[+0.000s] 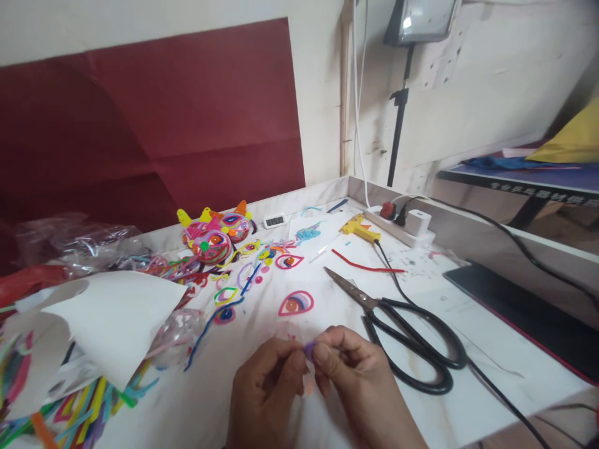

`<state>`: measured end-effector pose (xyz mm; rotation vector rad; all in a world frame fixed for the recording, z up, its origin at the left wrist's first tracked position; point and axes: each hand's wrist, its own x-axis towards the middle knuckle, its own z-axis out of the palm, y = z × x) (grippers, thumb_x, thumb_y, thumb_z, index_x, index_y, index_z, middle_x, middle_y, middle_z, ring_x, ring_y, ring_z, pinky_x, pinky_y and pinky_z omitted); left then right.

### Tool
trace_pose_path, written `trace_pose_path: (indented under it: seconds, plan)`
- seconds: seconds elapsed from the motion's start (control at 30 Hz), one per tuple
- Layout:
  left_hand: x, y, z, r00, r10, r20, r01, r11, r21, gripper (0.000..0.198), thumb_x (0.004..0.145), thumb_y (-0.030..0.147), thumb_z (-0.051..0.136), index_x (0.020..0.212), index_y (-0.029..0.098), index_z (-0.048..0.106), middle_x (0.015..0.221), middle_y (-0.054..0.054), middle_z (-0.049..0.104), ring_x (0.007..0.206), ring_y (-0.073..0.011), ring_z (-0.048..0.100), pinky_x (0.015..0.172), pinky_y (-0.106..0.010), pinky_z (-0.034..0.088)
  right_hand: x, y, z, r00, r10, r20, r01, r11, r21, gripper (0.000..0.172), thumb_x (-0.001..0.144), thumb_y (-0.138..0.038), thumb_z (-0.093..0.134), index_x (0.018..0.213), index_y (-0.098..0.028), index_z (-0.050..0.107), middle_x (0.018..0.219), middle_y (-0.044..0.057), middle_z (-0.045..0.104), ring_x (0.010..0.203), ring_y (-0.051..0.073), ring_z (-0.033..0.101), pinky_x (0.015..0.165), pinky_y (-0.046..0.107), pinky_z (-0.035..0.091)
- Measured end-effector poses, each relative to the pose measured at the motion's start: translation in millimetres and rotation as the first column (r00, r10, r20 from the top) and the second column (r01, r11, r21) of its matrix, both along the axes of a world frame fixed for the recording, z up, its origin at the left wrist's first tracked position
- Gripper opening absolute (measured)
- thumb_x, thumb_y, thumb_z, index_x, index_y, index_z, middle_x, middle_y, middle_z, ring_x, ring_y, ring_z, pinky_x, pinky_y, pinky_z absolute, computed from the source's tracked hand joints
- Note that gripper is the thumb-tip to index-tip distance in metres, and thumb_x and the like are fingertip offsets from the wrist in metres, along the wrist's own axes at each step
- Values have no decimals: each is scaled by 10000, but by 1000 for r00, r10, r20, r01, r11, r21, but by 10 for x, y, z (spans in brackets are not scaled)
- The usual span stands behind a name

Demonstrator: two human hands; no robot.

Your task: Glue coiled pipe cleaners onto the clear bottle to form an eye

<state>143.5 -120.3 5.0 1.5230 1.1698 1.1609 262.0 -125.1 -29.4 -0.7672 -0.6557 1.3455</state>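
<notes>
My left hand (267,388) and my right hand (359,379) meet at the near middle of the white table. Between their pinched thumbs and fingers is a small purple pipe cleaner (309,350), mostly covered by the fingertips. Just beyond lies an eye shape (296,304) with a pink outline and an orange centre. A second pink-edged eye shape (289,261) sits farther back. Large black-handled scissors (407,333) rest open beside my right hand. A dark blue pipe cleaner (206,333) runs along the table to the left.
Colourful decorated masks (213,240) stand at the back left. White curved paper (119,318) covers bundled pipe cleaners (87,408). Toward the back right are a yellow glue gun (361,229), a red pipe cleaner (367,267) and a power strip (397,229). A black cord (505,402) crosses the right side.
</notes>
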Motion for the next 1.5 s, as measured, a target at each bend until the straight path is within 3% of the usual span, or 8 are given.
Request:
trace_pose_path:
  seconds: [0.43, 0.8, 1.0, 1.1, 1.17, 1.27, 1.4, 1.5]
  plan:
    - [-34, -32, 34, 949, 186, -256, -67, 909, 411, 128, 802, 222, 565, 715, 239, 657, 614, 53, 589, 506, -88, 518, 493, -166, 399, -66, -130, 204, 1000, -15, -18, 13, 996, -83, 326, 663, -438, 825, 656, -161, 653, 463, -37, 562, 435, 73, 451, 505, 220, 330]
    - [1, -67, 84, 988, 104, -116, -71, 964, 257, 54, 798, 280, 630, 825, 255, 669, 699, 50, 640, 572, -106, 595, 481, -166, 437, -34, -119, 213, 995, 10, -98, -14, 999, -36, 283, 644, -407, 848, 685, -167, 703, 483, -29, 595, 451, 62, 482, 509, 195, 363]
    - [-20, -24, 194, 969, 103, -225, -28, 949, 314, 113, 827, 291, 590, 785, 257, 689, 733, 22, 671, 656, -136, 635, 579, -198, 478, 65, -137, 239, 960, -77, 270, 67, 997, 47, 182, 703, -362, 793, 743, -201, 719, 599, -2, 656, 519, 113, 551, 492, 216, 431]
    - [15, -17, 240, 981, 119, -154, -90, 979, 180, 143, 809, 367, 625, 876, 245, 656, 707, 30, 656, 569, -126, 593, 529, -204, 469, 132, -122, 243, 748, -405, 526, 194, 891, 410, 29, 786, -220, 713, 763, -229, 698, 657, -1, 665, 578, 129, 583, 530, 223, 466]
    - [53, -23, 250, 991, 102, -83, -98, 994, 48, 251, 785, 451, 654, 885, 222, 629, 664, 38, 629, 520, -118, 557, 494, -201, 456, 158, -104, 226, 560, -638, 528, 232, 733, 640, 116, 811, -122, 664, 829, -236, 669, 695, 7, 670, 599, 136, 595, 549, 238, 480]
    - [114, -40, 241, 998, 51, -40, -54, 997, -63, 363, 726, 537, 696, 805, 186, 651, 618, 25, 602, 546, -123, 546, 502, -196, 443, 163, -77, 171, 362, -806, 468, 194, 556, 808, 253, 824, -25, 595, 964, -232, 639, 739, 38, 675, 643, 157, 606, 558, 262, 489]
    - [156, -37, 227, 999, 43, -5, -43, 993, -108, 399, 698, 565, 720, 791, 180, 680, 624, 25, 595, 526, -95, 488, 463, -165, 389, 148, -67, 95, 316, -832, 456, 89, 504, 859, 320, 803, 21, 601, 1026, -208, 611, 749, 63, 669, 675, 177, 617, 567, 277, 503]
    - [135, 5, 239, 999, 8, -44, -10, 998, -62, 336, 751, 525, 689, 771, 189, 684, 593, 38, 552, 504, -90, 465, 457, -162, 392, 180, -84, 102, 443, -751, 489, 81, 577, 813, 304, 814, 3, 587, 1029, -211, 610, 810, 63, 674, 713, 169, 630, 611, 272, 521]
